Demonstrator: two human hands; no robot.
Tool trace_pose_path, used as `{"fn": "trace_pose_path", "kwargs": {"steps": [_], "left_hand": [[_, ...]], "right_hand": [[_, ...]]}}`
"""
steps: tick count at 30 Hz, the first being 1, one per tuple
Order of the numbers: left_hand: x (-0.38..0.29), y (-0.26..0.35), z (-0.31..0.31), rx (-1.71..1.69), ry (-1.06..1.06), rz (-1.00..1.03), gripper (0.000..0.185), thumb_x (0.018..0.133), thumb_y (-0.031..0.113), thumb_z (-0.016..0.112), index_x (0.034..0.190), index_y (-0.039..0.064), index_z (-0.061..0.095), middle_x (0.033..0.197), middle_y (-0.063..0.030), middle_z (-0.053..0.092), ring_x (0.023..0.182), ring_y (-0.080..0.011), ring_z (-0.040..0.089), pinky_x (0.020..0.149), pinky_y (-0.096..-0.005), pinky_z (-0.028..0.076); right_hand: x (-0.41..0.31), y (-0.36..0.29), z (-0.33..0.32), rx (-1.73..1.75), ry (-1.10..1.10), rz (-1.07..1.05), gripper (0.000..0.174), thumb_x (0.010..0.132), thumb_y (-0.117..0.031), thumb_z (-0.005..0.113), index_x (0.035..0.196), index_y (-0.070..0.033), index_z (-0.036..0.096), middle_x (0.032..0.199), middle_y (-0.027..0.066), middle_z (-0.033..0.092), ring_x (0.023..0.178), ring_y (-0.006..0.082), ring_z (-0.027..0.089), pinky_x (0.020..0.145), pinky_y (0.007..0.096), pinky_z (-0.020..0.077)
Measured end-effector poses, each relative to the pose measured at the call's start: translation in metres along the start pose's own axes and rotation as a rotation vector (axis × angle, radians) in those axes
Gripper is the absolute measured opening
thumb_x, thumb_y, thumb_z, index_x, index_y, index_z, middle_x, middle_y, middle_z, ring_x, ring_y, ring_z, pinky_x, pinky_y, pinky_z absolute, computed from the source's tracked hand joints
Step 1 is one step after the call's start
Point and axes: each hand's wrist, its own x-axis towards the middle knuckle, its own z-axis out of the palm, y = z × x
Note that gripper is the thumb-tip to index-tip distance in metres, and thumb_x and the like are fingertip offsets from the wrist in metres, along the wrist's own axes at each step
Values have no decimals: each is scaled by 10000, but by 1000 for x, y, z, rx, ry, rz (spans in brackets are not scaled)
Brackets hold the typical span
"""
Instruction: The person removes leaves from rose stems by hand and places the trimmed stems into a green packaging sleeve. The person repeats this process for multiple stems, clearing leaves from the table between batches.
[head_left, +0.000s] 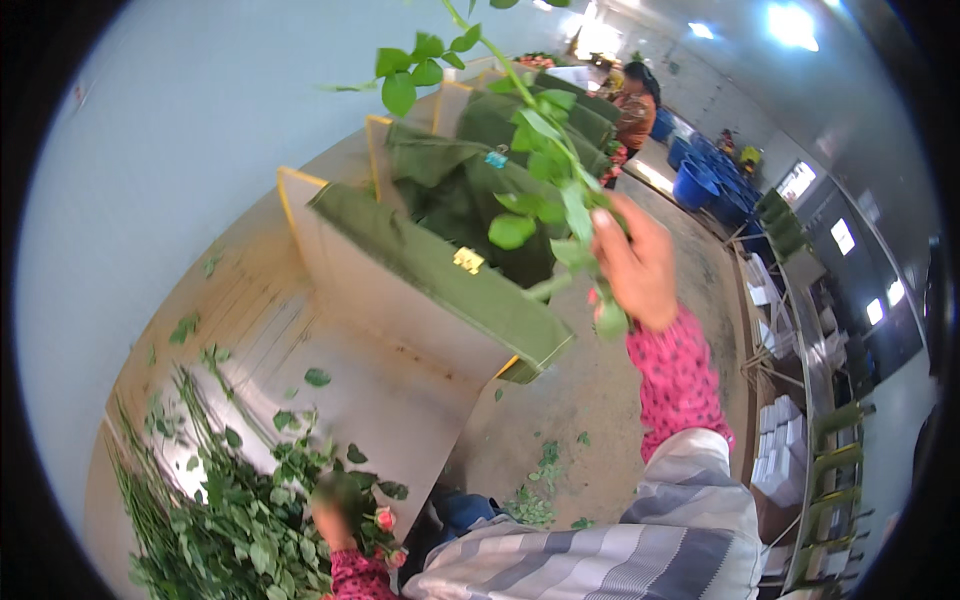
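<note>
My right hand is raised at the centre right, closed around a leafy green rose stem that runs up and left past the top edge of the view. A pinkish bloom shows just below my fingers. Low on the left, my left hand rests among a pile of leafy rose stems on the metal table; it is blurred, so its grip cannot be made out. Pink rose blooms lie beside it. Behind the raised stem stands a divider draped with green cloth, bearing a yellow clip.
More cloth-lined dividers stand along the table beside the pale wall. A person works at the far end. Blue buckets line the aisle. White stacks fill a rack at right. Cut leaves litter the floor.
</note>
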Motion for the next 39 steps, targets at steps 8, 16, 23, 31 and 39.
{"fn": "trace_pose_path", "kwargs": {"steps": [8,16,23,31,39], "left_hand": [[-7,-7,7,321,178,-60,163,942,191,570,890,39,599,764,-37,592,691,-167,503,623,-361,424],[-21,22,26,-79,140,-113,265,937,116,510,1145,23,644,979,-25,662,876,-130,577,810,-272,461],[-23,55,30,150,76,19,276,874,14,535,1127,-16,641,1012,-67,693,918,-156,608,860,-300,476],[-26,58,34,-131,96,-226,264,890,5,560,1126,83,650,815,-13,670,585,-118,601,467,-251,439],[-10,44,52,-31,329,-35,280,850,62,662,1120,-12,670,954,-85,718,840,-165,636,795,-309,496]], "right_hand": [[62,127,95,-221,-267,-34,396,945,-279,593,1247,-25,566,1084,160,682,907,291,675,790,406,522],[-132,54,26,574,225,-477,227,972,-163,485,984,23,616,864,125,611,731,202,586,637,288,515],[-244,39,318,427,-870,253,259,945,-190,606,1129,-11,644,856,98,701,807,124,663,719,297,517],[-254,37,454,187,-1078,275,367,824,-305,660,1055,-21,693,1004,202,695,962,364,664,851,422,519],[-253,63,418,117,-1094,169,300,846,-262,653,1023,-23,691,816,173,695,761,337,679,705,403,524]]}}
